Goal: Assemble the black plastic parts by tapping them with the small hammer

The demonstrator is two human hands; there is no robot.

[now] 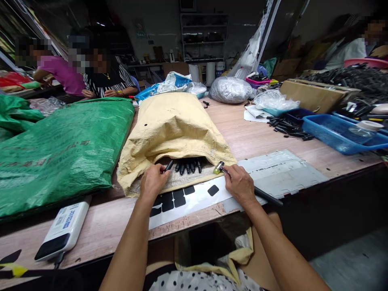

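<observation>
On the desk (pixel 232 121), black pieces (pixel 188 166) lie in the mouth of a yellow sack (pixel 172 115); how many are done is unclear. Left grip (pixel 154 181) pinches one black rod (pixel 169 165); right grip (pixel 239 182) wraps a hammer (pixel 218 167).

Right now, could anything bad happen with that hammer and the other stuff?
The hammer in the right hand might bump the left hand, which holds a black piece. More dark parts lie at the sack's open mouth and could roll out. The white device sits near the table's edge; a tugged cable might drag it off.
</observation>
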